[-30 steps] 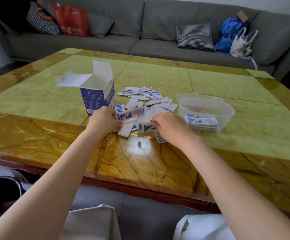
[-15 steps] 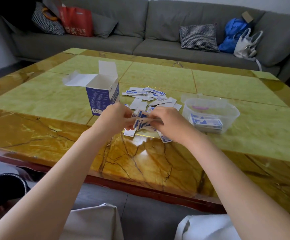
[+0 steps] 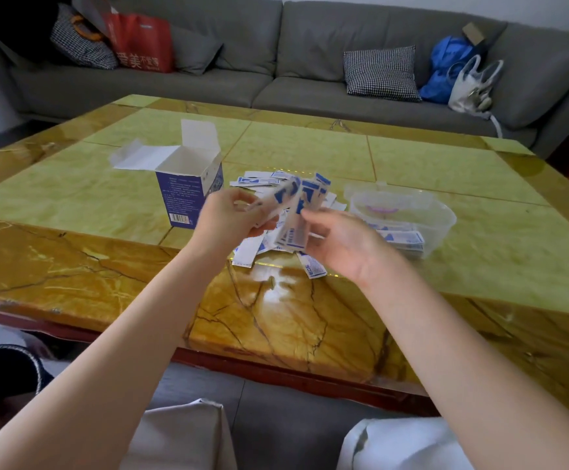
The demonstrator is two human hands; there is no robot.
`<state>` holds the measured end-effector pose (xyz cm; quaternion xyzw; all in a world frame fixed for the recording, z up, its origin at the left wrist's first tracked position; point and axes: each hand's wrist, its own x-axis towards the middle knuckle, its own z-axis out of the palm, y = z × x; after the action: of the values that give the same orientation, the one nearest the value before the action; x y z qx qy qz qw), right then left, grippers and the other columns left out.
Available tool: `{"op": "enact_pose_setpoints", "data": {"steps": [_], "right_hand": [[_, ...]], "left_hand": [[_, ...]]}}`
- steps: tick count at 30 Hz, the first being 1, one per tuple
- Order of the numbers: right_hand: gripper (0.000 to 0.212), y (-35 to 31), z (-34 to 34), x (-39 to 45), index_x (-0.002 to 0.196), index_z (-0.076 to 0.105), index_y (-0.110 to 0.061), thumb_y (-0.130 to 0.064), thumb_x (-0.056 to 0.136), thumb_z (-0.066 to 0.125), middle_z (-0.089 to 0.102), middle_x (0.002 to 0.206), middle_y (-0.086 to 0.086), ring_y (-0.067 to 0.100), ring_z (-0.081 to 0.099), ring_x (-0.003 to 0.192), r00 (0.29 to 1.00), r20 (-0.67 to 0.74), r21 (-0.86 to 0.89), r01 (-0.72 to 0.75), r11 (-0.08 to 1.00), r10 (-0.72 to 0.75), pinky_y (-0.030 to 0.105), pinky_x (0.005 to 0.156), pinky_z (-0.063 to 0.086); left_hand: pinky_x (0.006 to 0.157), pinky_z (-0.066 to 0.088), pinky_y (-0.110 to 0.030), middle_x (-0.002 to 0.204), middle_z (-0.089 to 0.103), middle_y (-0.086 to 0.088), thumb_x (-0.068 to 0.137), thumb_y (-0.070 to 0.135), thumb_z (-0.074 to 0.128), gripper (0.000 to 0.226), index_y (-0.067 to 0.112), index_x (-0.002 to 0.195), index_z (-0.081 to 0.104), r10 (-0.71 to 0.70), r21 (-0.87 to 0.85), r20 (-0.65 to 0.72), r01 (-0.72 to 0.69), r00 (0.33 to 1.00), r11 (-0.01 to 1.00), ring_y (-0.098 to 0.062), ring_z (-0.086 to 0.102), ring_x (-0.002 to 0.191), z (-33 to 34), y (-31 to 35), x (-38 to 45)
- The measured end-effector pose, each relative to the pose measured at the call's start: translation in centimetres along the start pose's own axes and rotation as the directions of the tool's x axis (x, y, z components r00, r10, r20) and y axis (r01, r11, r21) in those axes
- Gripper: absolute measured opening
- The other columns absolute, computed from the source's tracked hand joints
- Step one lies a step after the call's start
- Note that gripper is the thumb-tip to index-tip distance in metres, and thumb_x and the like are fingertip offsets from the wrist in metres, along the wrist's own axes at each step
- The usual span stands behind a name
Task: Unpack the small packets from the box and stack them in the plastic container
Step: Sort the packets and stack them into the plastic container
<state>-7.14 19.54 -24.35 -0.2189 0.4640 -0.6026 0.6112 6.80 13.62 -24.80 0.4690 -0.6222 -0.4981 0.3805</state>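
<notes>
Above the marble table [image 3: 106, 266], in the frame's middle, both the left hand [image 3: 229, 215] and the right hand [image 3: 341, 242] are gripping a bundle of packets [image 3: 293, 212].

Two bare forearms reach forward from the lower corners and converge at centre, both hands raised above the desk. The left hand [image 3: 229, 215] is turned palm inward, its fingers curled in a grip on a fanned bunch of small packets [image 3: 293, 205]. The right hand [image 3: 341, 242], palm facing left, closes thumb and fingers on the same bunch from the opposite side.
</notes>
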Motion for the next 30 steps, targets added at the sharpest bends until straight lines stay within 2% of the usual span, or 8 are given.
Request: {"op": "enact_pose_setpoints", "data": {"steps": [4, 7, 10, 13, 17, 23, 26, 30], "right_hand": [[0.012, 0.4, 0.6, 0.5, 0.094, 0.059, -0.009, -0.001, 0.092, 0.05, 0.064, 0.086, 0.007, 0.019, 0.06, 0.074, 0.973, -0.093, -0.213, 0.188, 0.959, -0.212, 0.029, 0.07, 0.05], [0.015, -0.1, 0.1, 0.6, 0.104, 0.049, -0.013, -0.003, 0.092, 0.048, 0.062, 0.097, 0.003, 0.012, 0.059, 0.074, 0.806, -0.069, -0.705, 0.377, 0.6, -0.588, 0.007, 0.054, 0.043], [0.029, 0.1, -0.6, 1.2, 0.117, 0.037, -0.012, -0.002, 0.092, 0.046, 0.064, 0.105, 0.008, 0.02, 0.06, 0.077, 0.762, 0.08, -0.859, 0.379, 0.344, -0.642, 0.012, 0.053, 0.043], [0.038, 0.6, -1.0, 1.8, 0.125, 0.033, -0.012, -0.004, 0.091, 0.048, 0.065, 0.105, 0.014, 0.02, 0.055, 0.071, 0.777, 0.076, -0.889, 0.337, 0.311, -0.625, 0.006, 0.048, 0.037], [0.034, 0.6, -1.3, 2.0, 0.123, 0.04, -0.013, -0.006, 0.091, 0.049, 0.065, 0.106, 0.011, 0.018, 0.054, 0.071, 0.824, 0.07, -0.908, 0.286, 0.306, -0.562, 0.008, 0.046, 0.035], [0.011, 1.2, -1.1, 1.8, 0.097, 0.06, -0.005, -0.007, 0.09, 0.051, 0.065, 0.089, 0.01, 0.018, 0.054, 0.071, 0.886, 0.112, -0.934, 0.248, 0.256, -0.45, 0.018, 0.053, 0.038], [0.011, 1.5, -1.0, 1.8, 0.095, 0.062, -0.005, -0.008, 0.09, 0.052, 0.065, 0.09, 0.01, 0.026, 0.059, 0.078, 0.911, 0.038, -0.915, 0.197, 0.352, -0.411, 0.027, 0.063, 0.047], [0.015, 1.0, -0.4, 1.2, 0.087, 0.061, -0.009, 0.001, 0.09, 0.05, 0.065, 0.087, 0.011, 0.024, 0.062, 0.077, 0.989, -0.046, -0.481, 0.098, 0.871, -0.137, 0.035, 0.068, 0.052]], "left_hand": [[0.077, 0.055, -0.032, 0.082, 0.07, 0.0, 0.084, 0.028, 0.065, 0.011, 0.018, 0.082, 0.061, 0.178, 0.455, 0.133, -0.22, 0.975, 0.863, -0.016, 0.066, 0.079, 0.7, 0.3, -0.4], [0.085, 0.046, -0.03, 0.106, 0.063, -0.003, 0.082, 0.04, 0.064, 0.035, 0.013, 0.104, 0.06, 0.134, 0.776, 0.146, -0.197, 0.98, 0.599, -0.019, 0.059, 0.099, -0.3, -0.6, -0.1], [0.079, 0.042, -0.028, 0.115, 0.056, -0.008, 0.082, 0.043, 0.062, 0.05, 0.008, 0.116, 0.052, -0.018, 0.898, 0.15, -0.128, 0.989, 0.42, -0.022, 0.053, 0.101, -0.1, -2.1, -0.2], [0.073, 0.042, -0.03, 0.109, 0.061, -0.011, 0.085, 0.033, 0.06, 0.04, 0.004, 0.113, 0.056, 0.03, 0.896, 0.087, -0.091, 0.996, 0.434, -0.027, 0.058, 0.097, 0.0, -2.1, 0.2], [0.064, 0.041, -0.028, 0.084, 0.066, -0.009, 0.085, 0.016, 0.059, 0.018, 0.003, 0.092, 0.069, 0.021, 0.804, 0.016, -0.026, 1.0, 0.594, -0.024, 0.06, 0.078, -1.6, -1.5, 0.6], [0.059, 0.037, -0.023, 0.074, 0.06, -0.001, 0.076, 0.015, 0.072, 0.012, 0.008, 0.084, 0.068, 0.046, 0.666, -0.006, -0.03, 0.999, 0.745, -0.016, 0.054, 0.072, -3.1, -1.7, 0.6], [0.054, 0.038, -0.021, 0.074, 0.061, 0.0, 0.073, 0.017, 0.075, 0.013, 0.013, 0.079, 0.063, 0.064, 0.624, 0.044, -0.077, 0.997, 0.777, -0.015, 0.054, 0.069, -2.6, -1.5, 0.5], [0.061, 0.046, -0.022, 0.073, 0.063, 0.003, 0.072, 0.016, 0.076, 0.016, 0.014, 0.078, 0.061, 0.043, 0.522, 0.144, -0.113, 0.989, 0.846, -0.011, 0.057, 0.066, -1.3, -1.2, 0.2]]}}
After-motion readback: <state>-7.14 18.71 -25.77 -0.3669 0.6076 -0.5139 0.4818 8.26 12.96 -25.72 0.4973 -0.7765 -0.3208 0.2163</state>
